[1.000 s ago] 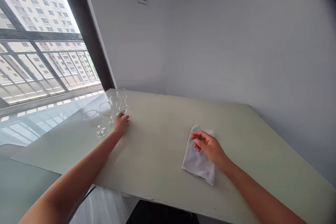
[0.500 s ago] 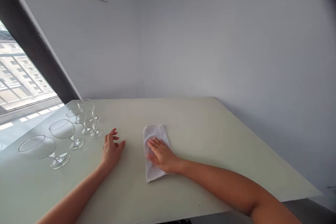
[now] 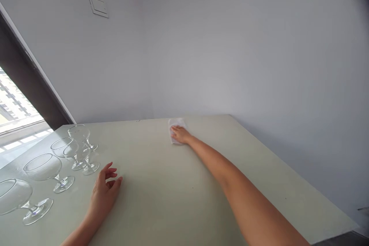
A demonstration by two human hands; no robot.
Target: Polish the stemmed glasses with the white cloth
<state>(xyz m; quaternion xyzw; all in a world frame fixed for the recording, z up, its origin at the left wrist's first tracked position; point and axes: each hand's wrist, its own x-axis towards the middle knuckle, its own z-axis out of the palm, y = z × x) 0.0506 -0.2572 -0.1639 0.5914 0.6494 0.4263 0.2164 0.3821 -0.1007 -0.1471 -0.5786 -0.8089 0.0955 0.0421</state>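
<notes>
A folded white cloth (image 3: 178, 122) lies flat near the far edge of the pale table (image 3: 161, 207). My right hand (image 3: 180, 134) presses down on it with the fingers spread, my arm stretched far forward. On the left side, my left hand (image 3: 106, 189) rests by the table surface with its fingers apart and slightly curled, holding nothing. Several clear stemmed glasses stand or lean at the left; the nearest glass (image 3: 36, 211) and another glass (image 3: 62, 183) are left of my left hand.
Grey walls (image 3: 230, 46) meet behind the table, with a switch plate (image 3: 99, 6) on the left one. A dark window frame (image 3: 25, 65) slants down at the left, beyond the glasses.
My right hand and the cloth have moved forward to the table's far edge. The view has shifted, so the glasses and my left hand appear lower and further left.
</notes>
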